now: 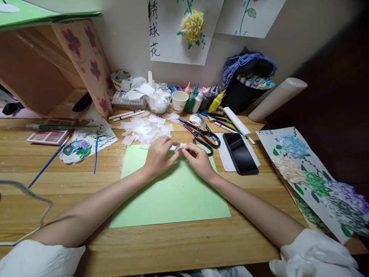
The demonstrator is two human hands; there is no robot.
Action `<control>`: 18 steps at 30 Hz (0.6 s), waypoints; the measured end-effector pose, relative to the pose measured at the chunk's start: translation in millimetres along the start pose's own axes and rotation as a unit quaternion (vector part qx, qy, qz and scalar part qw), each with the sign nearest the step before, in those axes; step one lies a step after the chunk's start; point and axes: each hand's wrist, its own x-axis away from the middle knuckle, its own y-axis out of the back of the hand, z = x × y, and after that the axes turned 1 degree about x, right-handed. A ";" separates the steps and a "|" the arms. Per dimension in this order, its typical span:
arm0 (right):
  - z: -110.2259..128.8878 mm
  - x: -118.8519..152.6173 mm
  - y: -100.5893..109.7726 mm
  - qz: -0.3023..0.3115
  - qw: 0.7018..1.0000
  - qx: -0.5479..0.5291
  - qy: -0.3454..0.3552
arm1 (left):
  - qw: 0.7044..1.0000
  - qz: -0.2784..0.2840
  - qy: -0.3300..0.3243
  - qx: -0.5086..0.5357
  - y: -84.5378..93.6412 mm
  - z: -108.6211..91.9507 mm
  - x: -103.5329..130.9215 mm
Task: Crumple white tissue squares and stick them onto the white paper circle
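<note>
Over the top part of a light green sheet of paper (175, 196), both hands meet at a small piece of white tissue paper (180, 147). My left hand (160, 156) pinches it from the left, thumb and forefinger closed on it. From the other side my right hand (198, 159) grips it between thumb and fingertips. Part of the piece is hidden by the fingers. Just beyond the hands lies a heap of white tissue squares (148, 129). Black-handled scissors (203, 134) rest close behind my right hand.
A phone (240, 153) lies right of the sheet, near a flower collage (314, 181). Paint bottles (201, 100), a paper cup (180, 100) and a plastic bowl (158, 103) line the back. Left are a palette (75, 151), brushes (96, 154) and a cardboard box (92, 69).
</note>
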 end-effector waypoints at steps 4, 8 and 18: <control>1.4 0.6 -0.1 0.001 1.000 0.021 -0.001 | 1.000 0.002 0.022 -0.002 -0.6 2.6 -0.4; -1.0 0.4 -0.3 0.003 1.000 0.006 -0.019 | 0.997 0.009 0.063 0.042 -0.1 3.7 -3.1; -1.3 -0.6 1.3 -0.017 0.999 -0.007 -0.035 | 0.959 -0.001 0.156 0.237 5.3 9.0 -10.1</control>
